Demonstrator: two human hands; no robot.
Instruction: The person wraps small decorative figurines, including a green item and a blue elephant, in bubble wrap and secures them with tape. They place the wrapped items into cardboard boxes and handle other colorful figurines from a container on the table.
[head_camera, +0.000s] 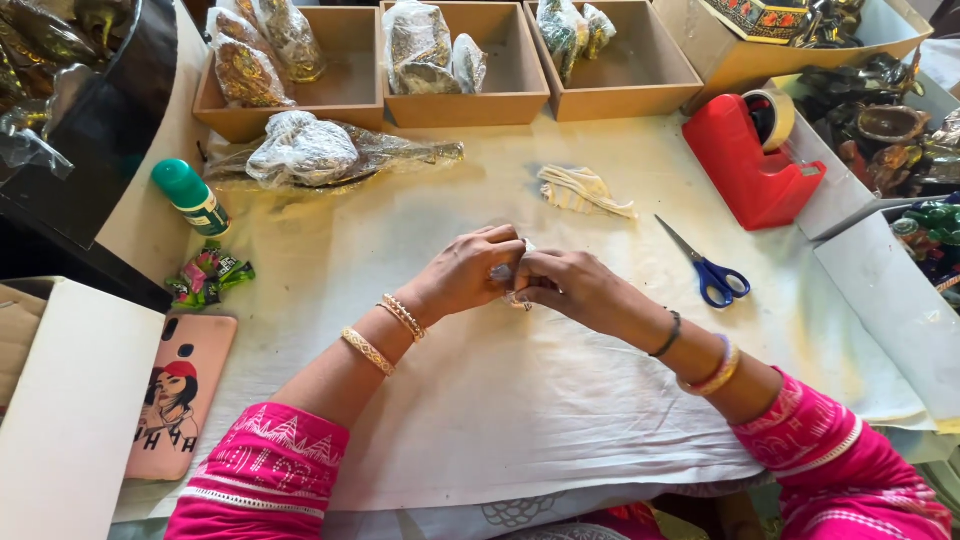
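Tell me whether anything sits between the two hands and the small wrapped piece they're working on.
Nothing visible does. The left hand and the right hand are both already closed around the small wrapped piece, fingers meeting over it above the white cloth. The scissors lie apart, to the right.

Bare cloth around hands; scissors (708, 268) right, wrapped bundle (330, 152) ahead

Red tape dispenser (748, 160), blue-handled scissors (712, 272), green bottle (191, 197), white tablecloth (500, 390)

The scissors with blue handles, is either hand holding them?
No, the scissors lie on the table, apart from the right hand.
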